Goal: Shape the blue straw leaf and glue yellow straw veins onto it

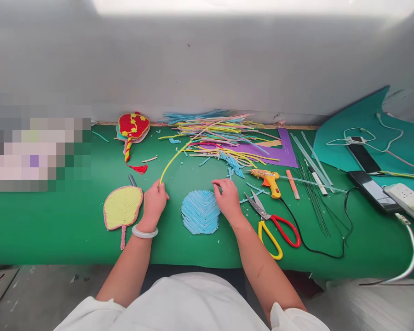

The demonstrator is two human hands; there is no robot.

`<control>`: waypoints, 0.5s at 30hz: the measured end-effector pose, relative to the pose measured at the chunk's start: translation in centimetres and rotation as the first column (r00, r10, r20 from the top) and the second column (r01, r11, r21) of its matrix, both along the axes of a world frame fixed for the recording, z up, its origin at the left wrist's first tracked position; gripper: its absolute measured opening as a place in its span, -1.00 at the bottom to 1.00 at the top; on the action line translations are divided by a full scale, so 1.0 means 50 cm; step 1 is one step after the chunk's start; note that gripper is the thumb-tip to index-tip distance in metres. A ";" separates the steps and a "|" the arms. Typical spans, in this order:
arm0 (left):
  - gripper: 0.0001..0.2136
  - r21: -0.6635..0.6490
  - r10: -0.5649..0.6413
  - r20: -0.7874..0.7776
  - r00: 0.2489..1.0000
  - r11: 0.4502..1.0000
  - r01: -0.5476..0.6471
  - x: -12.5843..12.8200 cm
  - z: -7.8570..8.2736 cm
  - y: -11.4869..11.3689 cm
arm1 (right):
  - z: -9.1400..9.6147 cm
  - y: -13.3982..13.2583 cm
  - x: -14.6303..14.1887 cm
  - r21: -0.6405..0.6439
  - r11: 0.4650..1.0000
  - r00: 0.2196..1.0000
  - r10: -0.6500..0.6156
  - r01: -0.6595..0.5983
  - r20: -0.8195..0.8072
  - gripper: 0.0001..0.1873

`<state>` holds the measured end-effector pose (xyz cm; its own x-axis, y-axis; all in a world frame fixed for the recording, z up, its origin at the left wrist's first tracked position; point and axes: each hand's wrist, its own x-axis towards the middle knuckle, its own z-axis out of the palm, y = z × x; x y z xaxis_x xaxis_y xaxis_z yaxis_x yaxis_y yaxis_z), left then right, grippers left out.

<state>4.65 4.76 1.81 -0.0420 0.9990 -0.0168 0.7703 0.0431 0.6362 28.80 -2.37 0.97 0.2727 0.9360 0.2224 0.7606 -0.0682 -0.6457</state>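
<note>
My left hand is closed on the near end of a long yellow pipe cleaner that curves up toward the pile of stems. A pale bangle sits on that wrist. My right hand rests with curled fingers on the upper right edge of a light blue leaf-shaped woven piece lying flat on the green table. What its fingertips pinch, if anything, is hidden.
A yellow leaf-shaped fan lies left of my left hand, a red fan with tassel farther back. Piled coloured stems and purple sheet lie behind. Glue gun, red-yellow scissors, phones, power strip at right.
</note>
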 end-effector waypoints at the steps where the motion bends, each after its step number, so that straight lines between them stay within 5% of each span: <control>1: -0.60 -0.003 -0.006 -0.030 1.000 1.000 0.006 0.001 -0.002 0.000 | -0.004 -0.001 -0.001 -0.020 0.999 1.000 0.026 -0.026 0.004 -0.75; 15: -0.55 0.002 -0.033 -0.410 0.912 0.999 0.037 0.024 0.008 -0.014 | -0.018 -0.011 0.017 -0.165 0.965 0.977 0.211 -0.203 0.033 -0.67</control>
<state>5.83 4.08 2.19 -0.0080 1.0000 0.0040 0.9643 0.0067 0.2647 29.64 -2.94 0.05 0.0619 0.9954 0.0735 0.8002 -0.0054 -0.5997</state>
